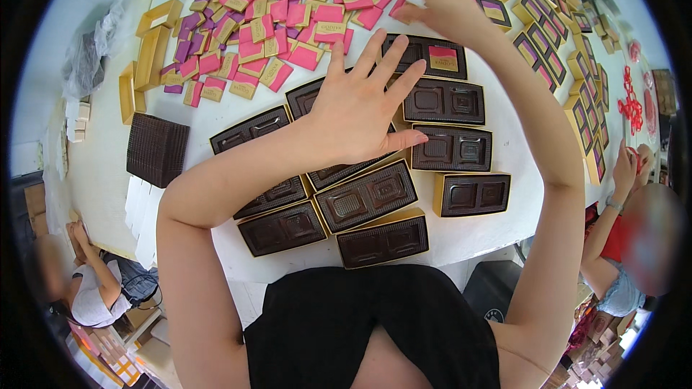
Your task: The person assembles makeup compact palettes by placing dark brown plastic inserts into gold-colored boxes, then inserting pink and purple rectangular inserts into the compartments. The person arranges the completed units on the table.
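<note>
My left hand (357,104) is spread flat over the middle of a group of gold boxes, fingers stretched out and holding nothing I can see. It hides parts of the boxes below it. Each box has a dark brown plastic tray (445,101) with two square wells. In the farthest box (405,52), a pink and gold wrapped chocolate square (442,58) sits in the right well. Beyond it, my right hand (445,7) reaches across with bent fingers, thumb and forefinger apart. A pink wrapped square (396,8) is beside its thumb tip; whether they touch is unclear.
A heap of pink, purple and gold wrapped squares (263,29) covers the far left. Gold box sleeves (149,57) and a stack of dark trays (157,150) stand left. Filled boxes (540,57) line the far right. One person (101,288) sits left, another (613,238) right.
</note>
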Demonstrator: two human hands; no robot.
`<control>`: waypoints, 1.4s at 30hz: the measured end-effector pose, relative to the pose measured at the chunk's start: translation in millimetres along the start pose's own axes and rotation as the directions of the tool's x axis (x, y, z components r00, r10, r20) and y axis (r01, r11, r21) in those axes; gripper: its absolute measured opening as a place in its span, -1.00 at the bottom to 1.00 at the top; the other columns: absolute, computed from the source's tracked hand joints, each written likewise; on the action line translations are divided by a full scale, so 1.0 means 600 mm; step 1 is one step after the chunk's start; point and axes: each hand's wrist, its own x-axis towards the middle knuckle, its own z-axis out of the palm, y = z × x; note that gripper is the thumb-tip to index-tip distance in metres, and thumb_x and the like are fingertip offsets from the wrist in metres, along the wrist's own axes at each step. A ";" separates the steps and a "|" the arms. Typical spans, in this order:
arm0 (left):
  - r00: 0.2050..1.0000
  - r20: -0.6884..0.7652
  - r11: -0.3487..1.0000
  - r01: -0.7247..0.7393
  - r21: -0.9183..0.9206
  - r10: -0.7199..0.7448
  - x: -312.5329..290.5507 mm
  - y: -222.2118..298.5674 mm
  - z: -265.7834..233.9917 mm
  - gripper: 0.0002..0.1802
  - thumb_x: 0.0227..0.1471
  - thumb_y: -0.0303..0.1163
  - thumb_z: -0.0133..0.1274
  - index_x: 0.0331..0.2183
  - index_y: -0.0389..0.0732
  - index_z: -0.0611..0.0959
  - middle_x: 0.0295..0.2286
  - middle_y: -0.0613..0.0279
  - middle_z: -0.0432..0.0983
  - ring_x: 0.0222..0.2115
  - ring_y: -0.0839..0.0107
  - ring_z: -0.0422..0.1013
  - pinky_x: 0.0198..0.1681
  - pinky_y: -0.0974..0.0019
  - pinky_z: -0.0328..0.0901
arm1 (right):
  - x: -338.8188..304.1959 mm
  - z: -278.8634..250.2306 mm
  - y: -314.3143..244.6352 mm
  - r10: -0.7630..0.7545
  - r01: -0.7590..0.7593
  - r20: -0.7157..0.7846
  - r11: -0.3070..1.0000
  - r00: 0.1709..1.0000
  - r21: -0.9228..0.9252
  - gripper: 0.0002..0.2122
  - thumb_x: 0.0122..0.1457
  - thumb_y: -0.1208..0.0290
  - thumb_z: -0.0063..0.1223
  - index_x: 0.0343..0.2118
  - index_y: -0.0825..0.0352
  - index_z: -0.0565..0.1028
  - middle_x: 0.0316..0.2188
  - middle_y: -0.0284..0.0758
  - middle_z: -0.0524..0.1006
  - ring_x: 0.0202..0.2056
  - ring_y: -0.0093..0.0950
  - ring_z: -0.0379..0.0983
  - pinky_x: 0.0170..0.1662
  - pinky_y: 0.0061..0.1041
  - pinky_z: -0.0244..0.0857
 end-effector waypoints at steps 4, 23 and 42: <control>1.000 0.006 1.000 0.018 0.001 -0.018 0.001 0.004 0.000 -0.04 0.04 0.33 -0.04 0.24 -0.17 0.29 0.24 -0.18 0.09 0.27 -0.17 -0.03 0.14 -0.44 -0.01 | 0.029 0.024 -0.007 0.136 -0.119 0.069 0.972 0.988 -0.204 -0.60 0.04 0.28 0.24 -0.08 0.36 0.48 -0.40 -0.03 0.59 -0.29 -0.09 0.55 -0.21 -0.16 0.40; 0.998 -0.029 0.998 0.056 -0.003 -0.056 -0.002 0.007 0.008 -0.05 0.03 0.30 0.00 0.24 -0.16 0.29 0.24 -0.14 0.09 0.28 -0.14 -0.02 0.15 -0.46 -0.03 | -0.281 -0.097 -0.132 0.132 -0.089 0.266 0.982 0.955 -0.170 -0.43 0.22 0.05 -0.06 0.25 0.22 0.30 0.31 -0.41 0.22 0.38 -0.23 -0.06 0.33 0.20 -0.33; 0.995 -0.085 0.994 0.045 -0.102 -0.054 -0.010 0.007 0.017 -0.06 0.07 0.33 -0.11 0.23 -0.22 0.33 0.24 -0.27 0.07 0.27 -0.27 -0.05 0.15 -0.51 -0.08 | 0.317 0.111 -0.063 -0.304 0.317 -0.124 0.944 0.945 0.098 -0.65 0.11 0.46 0.06 0.00 0.18 0.53 -0.35 -0.15 0.63 -0.31 -0.14 0.56 -0.19 -0.22 0.41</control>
